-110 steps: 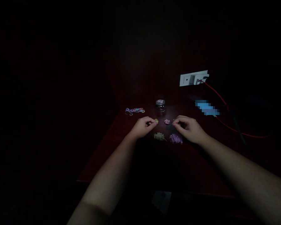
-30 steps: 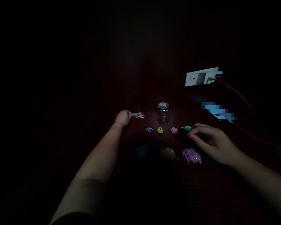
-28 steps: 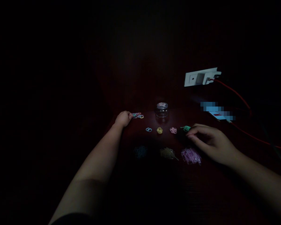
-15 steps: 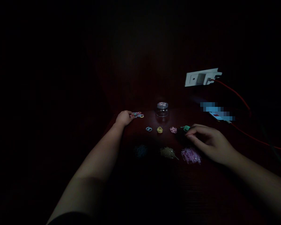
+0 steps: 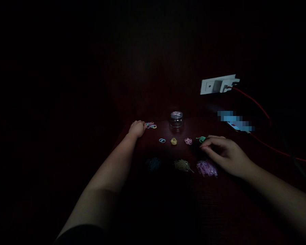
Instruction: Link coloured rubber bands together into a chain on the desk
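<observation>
At the far left of the table, my left hand (image 5: 138, 129) lies against a mixed pile of small coloured elastic bands (image 5: 151, 125); its fingertips are hidden. My right hand (image 5: 226, 153) hovers beside the green bands (image 5: 201, 139), thumb and forefinger drawn together, and anything between them is too dark to see. In a row to its left lie pink bands (image 5: 188, 141), yellow bands (image 5: 173, 141) and light blue bands (image 5: 162, 140). Nearer to me are a purple heap (image 5: 207, 168), a yellowish heap (image 5: 183, 165) and a dim dark blue heap (image 5: 153, 164).
A clear jar with a lid (image 5: 176, 119) stands behind the row. On the right lies a phone-like device with a lit screen (image 5: 233, 125). A red cable (image 5: 257, 101) runs from a plug in the white wall socket (image 5: 209, 86). The surroundings are very dark.
My left hand has turned and shifted slightly right, so its fingers now show less beside the mixed pile. My right hand stays almost in place. The view has moved a little.
</observation>
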Tool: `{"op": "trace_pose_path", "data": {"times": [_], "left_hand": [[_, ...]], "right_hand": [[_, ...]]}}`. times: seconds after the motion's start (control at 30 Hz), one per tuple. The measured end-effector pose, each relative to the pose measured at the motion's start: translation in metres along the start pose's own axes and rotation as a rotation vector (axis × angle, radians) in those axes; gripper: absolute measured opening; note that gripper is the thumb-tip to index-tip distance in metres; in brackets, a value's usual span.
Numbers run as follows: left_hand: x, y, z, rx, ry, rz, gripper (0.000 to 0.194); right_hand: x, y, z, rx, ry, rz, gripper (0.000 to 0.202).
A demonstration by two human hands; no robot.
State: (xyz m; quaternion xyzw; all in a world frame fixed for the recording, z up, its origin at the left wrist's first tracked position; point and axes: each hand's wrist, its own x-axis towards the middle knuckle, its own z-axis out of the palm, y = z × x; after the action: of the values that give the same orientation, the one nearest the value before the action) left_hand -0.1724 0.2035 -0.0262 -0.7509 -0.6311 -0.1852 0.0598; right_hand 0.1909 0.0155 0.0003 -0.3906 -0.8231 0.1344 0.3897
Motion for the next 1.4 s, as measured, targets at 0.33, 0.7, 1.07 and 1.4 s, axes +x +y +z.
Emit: {"op": "trace_pose_path", "data": {"times": [0.33, 0.7, 1.07, 1.4], "left_hand": [[-0.028, -0.033, -0.019, -0.252, 0.274, -0.278, 0.034], [-0.031, -0.036, -0.022, -0.235, 0.123, -0.166, 0.019], [-0.012, -0.047, -0.011, -0.196, -0.025, -0.131, 0.021], [-0.007, -0.044, -0.010, -0.038, -0.020, -0.170, 0.020]], "right_hand": [[0.001, 0.002, -0.005, 0.035, 0.043, 0.010, 0.016], [0.000, 0.002, -0.005, 0.027, 0.044, 0.005, 0.015], [-0.003, 0.009, -0.007, 0.019, 0.004, 0.047, 0.013], [-0.002, 0.006, -0.008, 0.044, 0.013, 0.035, 0.012]]}}
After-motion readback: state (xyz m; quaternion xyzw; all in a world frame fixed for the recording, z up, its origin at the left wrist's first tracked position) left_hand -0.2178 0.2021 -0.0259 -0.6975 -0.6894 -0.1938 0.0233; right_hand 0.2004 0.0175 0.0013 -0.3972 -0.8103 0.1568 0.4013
